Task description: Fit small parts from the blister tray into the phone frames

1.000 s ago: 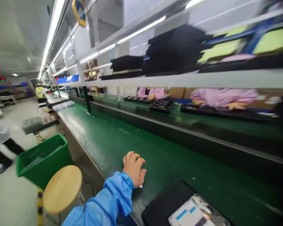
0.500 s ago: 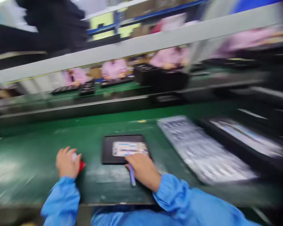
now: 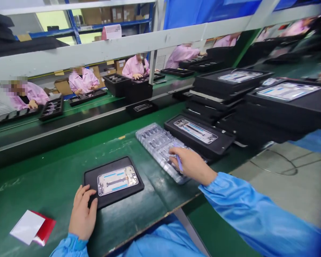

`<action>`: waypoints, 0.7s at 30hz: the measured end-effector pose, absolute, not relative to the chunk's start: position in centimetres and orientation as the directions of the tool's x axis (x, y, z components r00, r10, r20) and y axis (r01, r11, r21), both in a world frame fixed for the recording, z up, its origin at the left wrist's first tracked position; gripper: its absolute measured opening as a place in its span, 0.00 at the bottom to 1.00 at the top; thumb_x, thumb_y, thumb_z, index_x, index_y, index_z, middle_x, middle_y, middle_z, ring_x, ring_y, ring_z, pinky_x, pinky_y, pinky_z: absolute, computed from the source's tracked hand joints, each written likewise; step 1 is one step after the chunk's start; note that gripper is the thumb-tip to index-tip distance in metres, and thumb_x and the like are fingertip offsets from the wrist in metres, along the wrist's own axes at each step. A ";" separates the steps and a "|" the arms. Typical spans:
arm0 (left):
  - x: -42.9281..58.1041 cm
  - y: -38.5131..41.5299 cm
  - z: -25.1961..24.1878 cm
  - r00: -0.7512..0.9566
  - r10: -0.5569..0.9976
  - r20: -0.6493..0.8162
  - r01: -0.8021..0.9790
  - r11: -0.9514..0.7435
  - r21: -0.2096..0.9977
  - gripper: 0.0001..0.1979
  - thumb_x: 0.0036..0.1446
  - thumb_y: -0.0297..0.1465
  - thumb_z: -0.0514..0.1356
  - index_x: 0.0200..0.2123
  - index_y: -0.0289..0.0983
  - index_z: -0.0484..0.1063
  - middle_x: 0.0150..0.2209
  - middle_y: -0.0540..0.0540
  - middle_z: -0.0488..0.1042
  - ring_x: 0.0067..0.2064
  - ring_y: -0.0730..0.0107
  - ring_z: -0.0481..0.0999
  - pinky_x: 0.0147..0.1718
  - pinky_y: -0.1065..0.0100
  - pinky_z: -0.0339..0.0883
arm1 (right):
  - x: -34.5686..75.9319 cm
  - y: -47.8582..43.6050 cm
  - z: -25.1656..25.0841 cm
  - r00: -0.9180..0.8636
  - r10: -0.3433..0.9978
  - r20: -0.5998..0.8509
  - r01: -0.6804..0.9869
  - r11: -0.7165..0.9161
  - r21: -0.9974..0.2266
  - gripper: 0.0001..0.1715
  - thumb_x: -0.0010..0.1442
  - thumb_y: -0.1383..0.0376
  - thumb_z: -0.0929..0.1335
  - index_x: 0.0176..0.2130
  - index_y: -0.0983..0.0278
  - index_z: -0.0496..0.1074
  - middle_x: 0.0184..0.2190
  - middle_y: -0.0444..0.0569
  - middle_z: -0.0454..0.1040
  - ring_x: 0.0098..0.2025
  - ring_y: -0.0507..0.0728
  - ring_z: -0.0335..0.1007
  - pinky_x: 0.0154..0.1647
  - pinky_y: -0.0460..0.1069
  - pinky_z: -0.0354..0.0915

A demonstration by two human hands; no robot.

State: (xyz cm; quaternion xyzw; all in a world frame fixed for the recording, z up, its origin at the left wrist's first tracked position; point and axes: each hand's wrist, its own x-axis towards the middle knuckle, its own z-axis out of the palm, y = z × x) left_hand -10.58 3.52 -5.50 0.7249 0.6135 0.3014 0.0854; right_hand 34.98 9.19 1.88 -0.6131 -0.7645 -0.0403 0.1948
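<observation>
A black tray (image 3: 92, 178) lies on the green bench in front of me and holds a silvery phone frame (image 3: 117, 180). My left hand (image 3: 82, 214) rests with its fingers spread on the tray's near left corner. My right hand (image 3: 190, 165) pinches a thin blue tool (image 3: 179, 163) and hovers over a clear plastic tray of small parts (image 3: 156, 142) to the right. Both sleeves are blue.
A white and red card (image 3: 32, 226) lies at the bench's near left. Stacks of black trays (image 3: 230, 92) with phone frames stand at the right. Beyond the conveyor (image 3: 56, 126), people in pink coats work at black trays. The bench edge and floor lie at the right.
The view has swung right and steadied. My right hand moved from the black tray to the clear parts tray with the blue tool. My left hand left the red card and settled on the black tray's corner.
</observation>
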 end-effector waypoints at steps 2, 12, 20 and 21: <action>-10.2 3.1 -5.1 0.080 0.947 0.311 0.815 -0.242 0.527 0.13 0.61 0.34 0.55 0.47 0.42 0.73 0.59 0.42 0.67 0.67 0.49 0.59 0.64 0.41 0.57 | 34.5 11.0 1.5 -0.185 0.933 0.307 0.957 0.242 -0.161 0.09 0.61 0.64 0.66 0.41 0.63 0.72 0.35 0.52 0.78 0.37 0.58 0.74 0.38 0.50 0.64; -7.2 0.1 -4.4 0.109 0.958 0.266 0.776 -0.250 0.579 0.13 0.61 0.29 0.54 0.46 0.44 0.74 0.60 0.44 0.66 0.69 0.51 0.57 0.64 0.39 0.58 | 33.7 14.2 0.6 -0.113 0.978 0.175 0.992 0.121 -0.032 0.12 0.60 0.64 0.66 0.44 0.66 0.70 0.31 0.54 0.77 0.33 0.60 0.73 0.34 0.50 0.57; -6.7 -0.3 -4.5 0.103 0.954 0.280 0.765 -0.256 0.590 0.13 0.60 0.28 0.54 0.44 0.44 0.74 0.59 0.44 0.67 0.68 0.51 0.58 0.63 0.40 0.60 | 32.9 13.9 1.0 -0.095 0.982 0.162 0.995 0.092 0.027 0.14 0.62 0.61 0.65 0.46 0.66 0.69 0.33 0.54 0.78 0.36 0.60 0.74 0.35 0.50 0.58; -6.7 -0.3 -4.4 0.100 0.953 0.286 0.765 -0.257 0.591 0.13 0.60 0.27 0.54 0.44 0.44 0.75 0.59 0.44 0.67 0.68 0.51 0.58 0.63 0.40 0.60 | 32.8 14.0 1.1 -0.095 0.983 0.160 0.995 0.091 0.032 0.14 0.62 0.62 0.65 0.46 0.66 0.69 0.33 0.54 0.78 0.36 0.60 0.75 0.35 0.50 0.58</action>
